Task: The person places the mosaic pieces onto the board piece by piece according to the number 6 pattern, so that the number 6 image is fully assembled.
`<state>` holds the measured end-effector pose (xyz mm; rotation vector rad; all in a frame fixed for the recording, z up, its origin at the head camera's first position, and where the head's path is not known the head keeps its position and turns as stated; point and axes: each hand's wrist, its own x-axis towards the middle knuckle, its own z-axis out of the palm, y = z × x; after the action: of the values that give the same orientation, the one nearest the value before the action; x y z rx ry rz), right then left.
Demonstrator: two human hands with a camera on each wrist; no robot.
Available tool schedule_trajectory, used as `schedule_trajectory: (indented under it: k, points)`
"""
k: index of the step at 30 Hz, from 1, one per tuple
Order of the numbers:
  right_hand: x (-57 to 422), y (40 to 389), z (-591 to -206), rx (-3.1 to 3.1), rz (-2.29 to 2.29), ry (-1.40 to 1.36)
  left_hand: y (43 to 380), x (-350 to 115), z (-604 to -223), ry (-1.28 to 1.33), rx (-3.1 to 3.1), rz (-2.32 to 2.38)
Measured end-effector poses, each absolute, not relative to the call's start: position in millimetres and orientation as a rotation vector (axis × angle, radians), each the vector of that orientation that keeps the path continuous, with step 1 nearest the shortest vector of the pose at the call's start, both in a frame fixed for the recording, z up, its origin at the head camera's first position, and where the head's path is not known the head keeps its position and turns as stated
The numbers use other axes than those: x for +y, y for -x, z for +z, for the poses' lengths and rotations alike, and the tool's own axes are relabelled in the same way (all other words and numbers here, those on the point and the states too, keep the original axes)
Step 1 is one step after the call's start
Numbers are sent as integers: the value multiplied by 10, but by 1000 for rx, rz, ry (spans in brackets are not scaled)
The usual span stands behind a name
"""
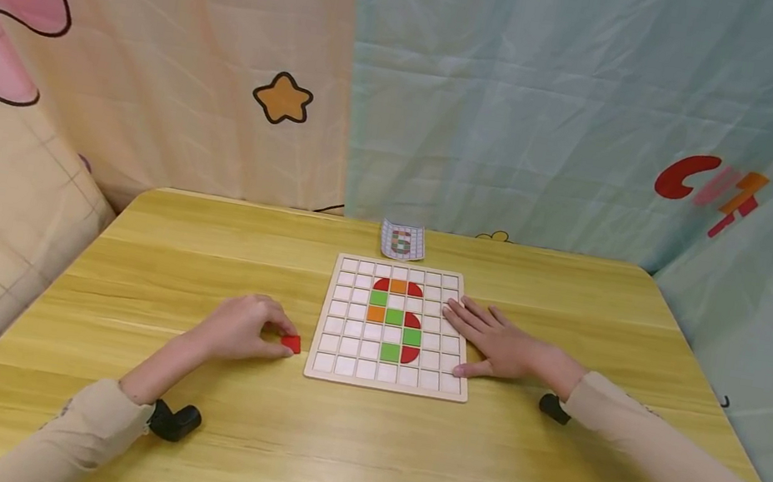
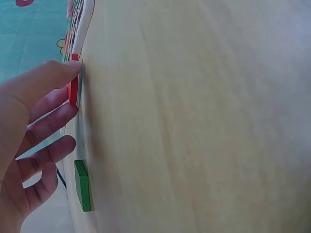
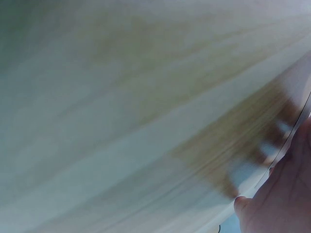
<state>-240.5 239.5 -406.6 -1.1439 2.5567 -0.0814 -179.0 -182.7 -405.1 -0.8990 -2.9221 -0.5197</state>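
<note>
My left hand [image 1: 239, 327] pinches a small red tile [image 1: 292, 343] between thumb and fingers, just left of the white grid board [image 1: 385, 386]. In the left wrist view the red tile [image 2: 74, 80] is seen edge-on, and a green tile [image 2: 82, 187] lies on the table by the lower fingers; the head view hides that green one. Red rounded tiles [image 1: 408, 355], green square tiles [image 1: 390, 352] and orange square tiles [image 1: 398, 287] form an S-like shape in the board's cells. Spread out, my right hand [image 1: 502, 348] rests over the board's right edge.
Behind the board lies a pattern card [image 1: 418, 233] printed with a similar S shape. Black devices [image 1: 176, 421] sit at both wrists. The wooden table [image 1: 351, 463] meets printed curtains [image 1: 569, 93] at the back and sides.
</note>
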Motion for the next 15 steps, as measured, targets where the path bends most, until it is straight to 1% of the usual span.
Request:
schedule_trajectory:
  k: [15]
  points:
    - [2406,2408,-4092,2567,-84,1160,1788,-1735,-4034,959,-2830,-510]
